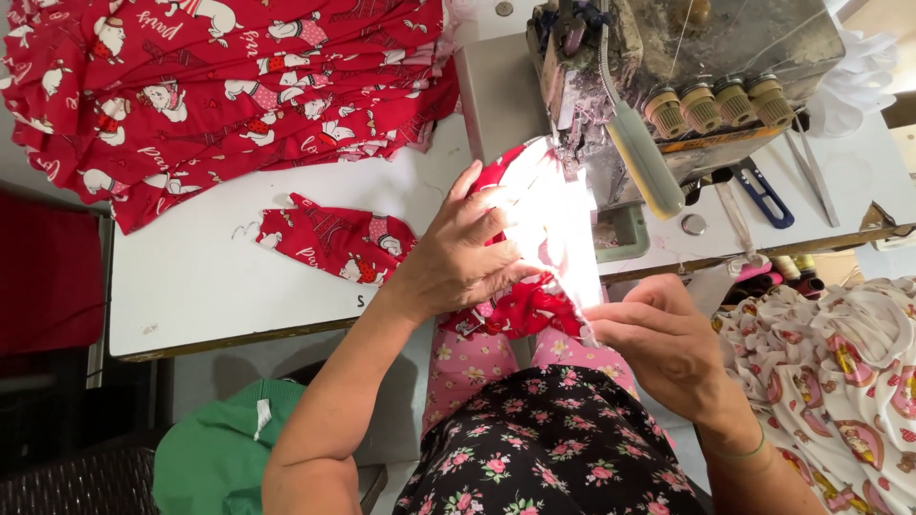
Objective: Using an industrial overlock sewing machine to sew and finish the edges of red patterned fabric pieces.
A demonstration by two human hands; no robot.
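My left hand [463, 253] lies flat on a piece of red printed fabric [520, 310], pressing it on the white table [191, 277] just before the grey sewing machine [668, 86]. The machine's lamp washes out the fabric near the needle. My right hand [658, 339] pinches the near edge of the same red fabric at the table's front edge. A second small red printed piece [334, 240] lies on the table to the left of my left hand.
A heap of red printed fabric [219, 86] covers the table's far left. Blue-handled snips [766, 198] and tweezers [811, 172] lie right of the machine. White printed fabric [840, 372] is piled at the right; a green garment [215, 458] lies lower left.
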